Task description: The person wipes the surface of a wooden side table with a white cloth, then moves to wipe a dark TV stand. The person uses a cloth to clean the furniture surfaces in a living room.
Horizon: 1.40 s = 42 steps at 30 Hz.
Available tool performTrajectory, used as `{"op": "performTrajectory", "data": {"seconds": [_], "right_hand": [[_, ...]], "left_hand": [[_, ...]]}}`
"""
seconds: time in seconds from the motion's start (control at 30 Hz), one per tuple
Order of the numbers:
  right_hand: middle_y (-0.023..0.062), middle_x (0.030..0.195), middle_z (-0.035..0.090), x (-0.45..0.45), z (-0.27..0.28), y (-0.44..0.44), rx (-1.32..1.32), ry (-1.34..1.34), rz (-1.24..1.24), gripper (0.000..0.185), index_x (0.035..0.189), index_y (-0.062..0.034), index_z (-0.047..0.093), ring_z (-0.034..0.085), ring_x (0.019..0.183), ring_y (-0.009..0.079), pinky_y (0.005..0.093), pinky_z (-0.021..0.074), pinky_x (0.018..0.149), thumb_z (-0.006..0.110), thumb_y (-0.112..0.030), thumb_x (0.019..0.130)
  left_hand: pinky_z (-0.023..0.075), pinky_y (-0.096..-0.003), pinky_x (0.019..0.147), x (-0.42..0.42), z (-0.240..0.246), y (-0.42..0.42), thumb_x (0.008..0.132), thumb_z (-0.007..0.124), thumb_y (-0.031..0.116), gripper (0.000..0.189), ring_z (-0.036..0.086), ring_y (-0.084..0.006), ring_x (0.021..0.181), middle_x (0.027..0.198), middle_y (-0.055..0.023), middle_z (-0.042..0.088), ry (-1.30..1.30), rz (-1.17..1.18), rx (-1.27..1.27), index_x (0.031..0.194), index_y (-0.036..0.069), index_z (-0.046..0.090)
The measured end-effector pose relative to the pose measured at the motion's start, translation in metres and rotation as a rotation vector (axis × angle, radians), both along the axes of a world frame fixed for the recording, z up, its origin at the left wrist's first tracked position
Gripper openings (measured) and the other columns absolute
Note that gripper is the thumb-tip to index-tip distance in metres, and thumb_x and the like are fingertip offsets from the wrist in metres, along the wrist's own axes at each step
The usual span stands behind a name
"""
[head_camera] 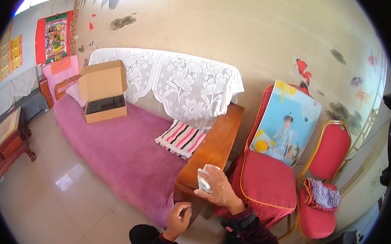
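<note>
My right hand presses a crumpled white cloth onto the front end of the sofa's wooden armrest. Just left of it, my left hand is held near the front of the armrest, beside the edge of the purple sofa cover. Its fingers are curled, and nothing shows in them. A folded striped cloth lies on the seat against the armrest.
On the sofa's far end stands an open cardboard box with a dark insert. White lace drapes the backrest. At right are a red chair bearing a picture panel and another red chair with folded fabric. A wooden table stands left.
</note>
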State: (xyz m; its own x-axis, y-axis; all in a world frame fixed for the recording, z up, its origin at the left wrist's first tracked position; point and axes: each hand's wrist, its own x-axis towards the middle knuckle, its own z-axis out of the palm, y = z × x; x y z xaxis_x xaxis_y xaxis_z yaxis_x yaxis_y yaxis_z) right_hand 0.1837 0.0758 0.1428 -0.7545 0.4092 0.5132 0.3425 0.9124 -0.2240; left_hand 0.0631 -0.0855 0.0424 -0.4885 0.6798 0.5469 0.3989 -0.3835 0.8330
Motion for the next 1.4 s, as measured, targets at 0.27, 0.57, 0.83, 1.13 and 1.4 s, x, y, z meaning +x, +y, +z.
{"op": "performTrajectory", "data": {"seconds": [0.27,0.57,0.83,1.13,1.4], "right_hand": [[0.026,0.151,0.042,-0.026,-0.008,0.069,0.133,-0.141,-0.168,0.059,0.143,-0.0214,0.056,0.034,0.144,0.0472,0.0573,0.0259,0.118,0.065,-0.051,0.093],[0.0212,0.158,0.035,-0.046,-0.006,0.224,-0.108,-0.296,-0.245,0.067,0.151,-0.0232,0.046,0.027,0.149,0.0447,0.0581,0.022,0.119,0.057,-0.059,0.096],[0.0205,0.154,0.041,-0.049,0.002,0.313,-0.134,-0.312,-0.217,0.075,0.152,-0.0091,0.042,0.035,0.145,0.0388,0.0493,0.0242,0.12,0.054,-0.058,0.097],[0.0207,0.147,0.046,-0.062,0.001,0.182,-0.025,-0.204,0.181,0.066,0.146,-0.0085,0.05,0.04,0.139,0.0394,0.0471,0.031,0.117,0.072,-0.037,0.09],[0.0192,0.143,0.049,-0.052,0.002,0.029,-0.017,-0.13,0.147,0.067,0.146,-0.0119,0.05,0.044,0.137,0.0401,0.054,0.0333,0.116,0.073,-0.033,0.087]], "left_hand": [[0.0526,-0.0316,0.075,-0.039,-0.004,0.026,0.092,0.065,0.0,0.01,0.068,-0.0232,0.084,0.1,-0.0134,0.071,-0.115,0.105,0.09,0.102,0.001,0.067],[0.0516,-0.033,0.08,-0.058,-0.017,0.038,0.092,0.065,0.003,0.026,0.065,-0.0246,0.089,0.103,-0.0139,0.066,-0.234,0.242,-0.038,0.117,-0.001,0.061],[0.0488,-0.0336,0.085,-0.074,-0.03,0.052,0.094,0.067,0.013,0.029,0.062,-0.0252,0.096,0.106,-0.0136,0.064,-0.279,0.173,-0.13,0.12,0.0,0.06],[0.0495,-0.0307,0.082,-0.064,-0.032,0.048,0.097,0.066,0.014,0.029,0.062,-0.0216,0.092,0.102,-0.0122,0.062,-0.377,0.078,-0.082,0.122,0.0,0.058],[0.052,-0.0329,0.086,-0.065,-0.043,0.035,0.098,0.067,0.015,0.028,0.065,-0.0233,0.097,0.108,-0.0139,0.066,-0.412,0.159,-0.037,0.12,0.0,0.059]]}}
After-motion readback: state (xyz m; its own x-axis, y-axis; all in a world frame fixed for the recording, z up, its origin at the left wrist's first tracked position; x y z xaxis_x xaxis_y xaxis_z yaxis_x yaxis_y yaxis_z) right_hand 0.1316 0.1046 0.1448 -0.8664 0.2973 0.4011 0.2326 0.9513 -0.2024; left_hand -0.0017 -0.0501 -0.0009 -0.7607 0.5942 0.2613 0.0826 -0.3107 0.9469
